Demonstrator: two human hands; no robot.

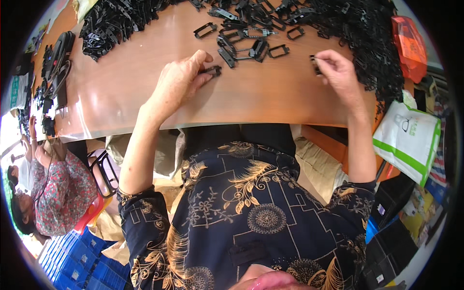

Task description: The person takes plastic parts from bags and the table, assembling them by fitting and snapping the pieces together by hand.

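Observation:
My left hand (pixel 180 79) is over the near part of the table, its thumb and fingers closed around a small black plastic piece (pixel 213 71); the fingers hide part of it. Farther right, my right hand (pixel 340 72) pinches another small dark piece (pixel 315 65) between thumb and fingertips, too blurred to make out fully. Between and beyond my hands lie several loose black rectangular frames (pixel 279 50), some apart and some overlapping. A part with a metal spring or rod (pixel 258 33) rests among them.
A big heap of black parts (pixel 372 43) covers the far right, another pile (pixel 116 24) the far left. An orange-red bag (pixel 409 48) stands at the right edge, above a white-green bag (pixel 408 135). At left, a person in a flowered top (pixel 67 193) sits near blue crates (pixel 72 258).

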